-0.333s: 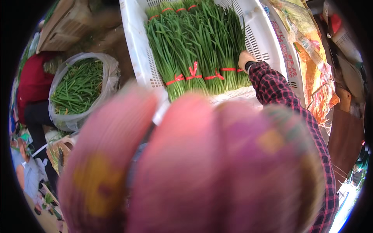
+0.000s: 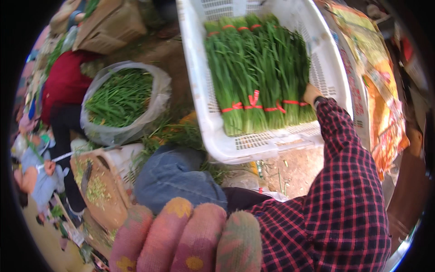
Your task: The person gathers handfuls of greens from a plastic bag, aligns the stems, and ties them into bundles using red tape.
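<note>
My left hand (image 2: 183, 235), in a pink knitted glove with yellow and green patches, is close up at the bottom. Its fingers are stretched and side by side, with nothing visible in them. My right hand (image 2: 312, 95), under a red-and-black checked sleeve, is closed at the rightmost bundle of green chives (image 2: 302, 81); its fingertips are hidden among the leaves. Beside that lie several more chive bundles (image 2: 244, 77), bound with red ties, in a white slotted plastic crate (image 2: 206, 131).
Left of the crate stands a clear plastic bag (image 2: 164, 90) of loose green leaves. A person in a red top (image 2: 68, 81) bends beside it. Nearer are a wooden board (image 2: 113, 199) with a dark knife (image 2: 86, 177) and my jeans-clad knee (image 2: 176, 177). Orange-yellow sacking (image 2: 380, 104) lies right.
My blurred left hand has dropped lower in the picture, uncovering my knee and the board. The view has shifted, so the crate sits further right. My right hand stays at the same bundle.
</note>
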A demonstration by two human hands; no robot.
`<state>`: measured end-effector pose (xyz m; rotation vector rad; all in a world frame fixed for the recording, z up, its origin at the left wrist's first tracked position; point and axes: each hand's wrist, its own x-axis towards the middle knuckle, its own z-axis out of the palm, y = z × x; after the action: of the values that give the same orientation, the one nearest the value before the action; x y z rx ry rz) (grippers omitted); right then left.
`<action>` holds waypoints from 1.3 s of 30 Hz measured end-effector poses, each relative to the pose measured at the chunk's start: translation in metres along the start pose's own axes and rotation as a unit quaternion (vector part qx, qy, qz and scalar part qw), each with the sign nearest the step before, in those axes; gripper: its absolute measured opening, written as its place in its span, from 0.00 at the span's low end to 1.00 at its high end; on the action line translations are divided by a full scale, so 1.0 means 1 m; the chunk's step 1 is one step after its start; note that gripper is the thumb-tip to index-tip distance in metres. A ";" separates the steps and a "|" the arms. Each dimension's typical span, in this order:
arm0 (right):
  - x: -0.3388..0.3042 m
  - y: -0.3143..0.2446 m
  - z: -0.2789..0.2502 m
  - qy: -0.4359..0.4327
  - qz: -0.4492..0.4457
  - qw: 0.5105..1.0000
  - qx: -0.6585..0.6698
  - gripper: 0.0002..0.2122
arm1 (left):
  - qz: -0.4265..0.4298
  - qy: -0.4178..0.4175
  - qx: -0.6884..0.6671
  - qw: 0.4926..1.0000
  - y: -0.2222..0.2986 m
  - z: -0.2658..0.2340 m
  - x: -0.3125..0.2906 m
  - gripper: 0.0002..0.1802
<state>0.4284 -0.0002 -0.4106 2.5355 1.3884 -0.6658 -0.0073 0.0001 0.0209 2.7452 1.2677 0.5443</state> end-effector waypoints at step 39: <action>0.021 0.040 0.071 -0.003 -0.065 0.969 -0.240 0.21 | -0.327 -0.031 -0.080 0.941 -0.058 0.049 -0.153 0.13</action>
<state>0.4506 -0.0316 -0.4854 2.0769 1.5062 -0.3031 -0.1237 -0.0725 -0.0805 2.0069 1.8843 0.4557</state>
